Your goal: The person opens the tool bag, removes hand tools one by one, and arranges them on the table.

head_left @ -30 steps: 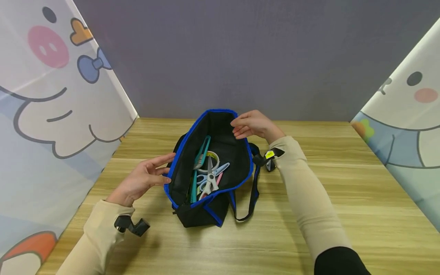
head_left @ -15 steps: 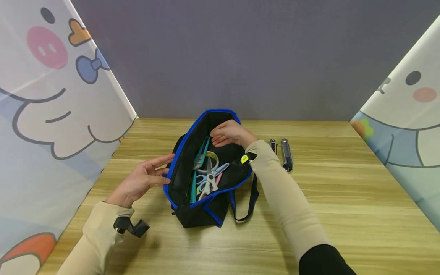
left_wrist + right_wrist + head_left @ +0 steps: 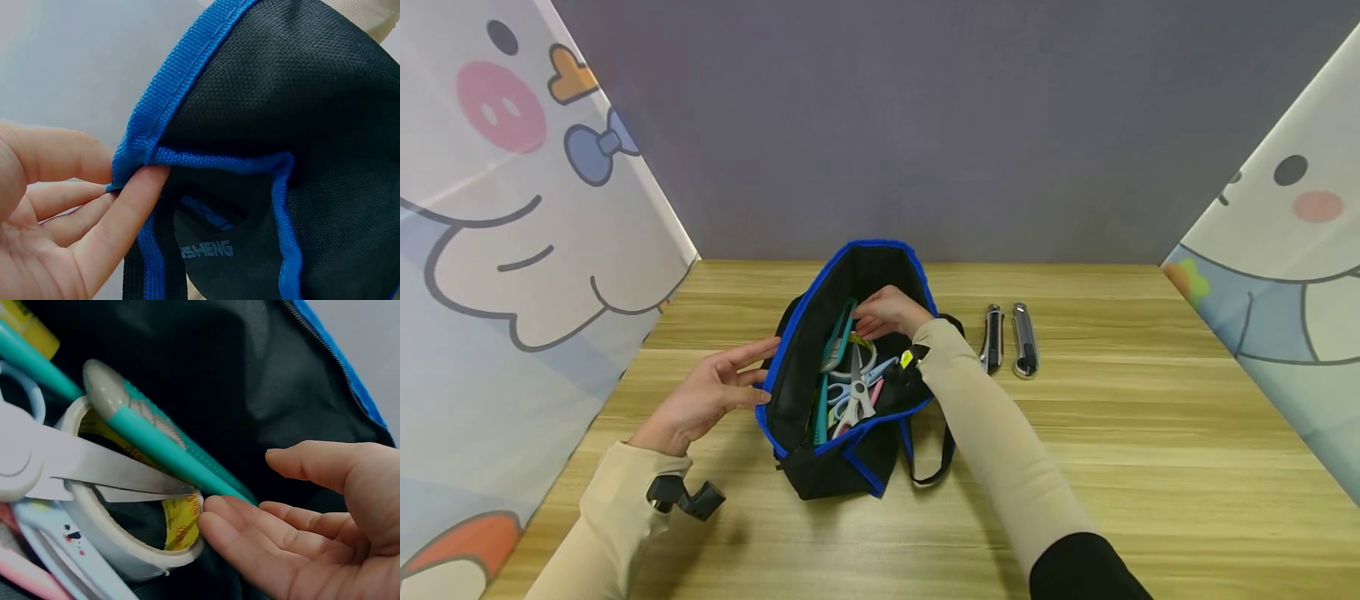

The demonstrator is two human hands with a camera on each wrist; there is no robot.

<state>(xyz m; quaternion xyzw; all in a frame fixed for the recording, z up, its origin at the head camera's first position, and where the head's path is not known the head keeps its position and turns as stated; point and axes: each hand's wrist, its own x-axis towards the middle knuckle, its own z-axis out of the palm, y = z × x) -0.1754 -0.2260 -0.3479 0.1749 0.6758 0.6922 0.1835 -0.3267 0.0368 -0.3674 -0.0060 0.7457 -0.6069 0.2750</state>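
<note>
A black tool bag [image 3: 842, 479] with blue trim stands unzipped on the table. My left hand [image 3: 711, 392] pinches its left rim between thumb and fingers; the left wrist view shows the blue edging [image 3: 187, 81] at my fingertips. Inside lie white scissors [image 3: 857, 404], light blue scissors [image 3: 69, 544], a roll of tape [image 3: 119, 537] and a teal tool with a grey end [image 3: 169, 447]. My right hand [image 3: 891, 312] reaches into the bag, thumb apart from the fingers. Its fingertips [image 3: 219, 531] are right at the tape roll's rim, beside the teal tool.
Two utility knives, one [image 3: 992, 337] near the bag and another [image 3: 1025, 342] farther right, lie on the wooden table [image 3: 1150, 417]. A strap [image 3: 936, 467] loops out at the bag's front right. A grey wall [image 3: 925, 125] stands behind.
My right hand has moved left and down from above the bag's right rim into the bag, uncovering the utility knives. The left hand has stayed at the rim.
</note>
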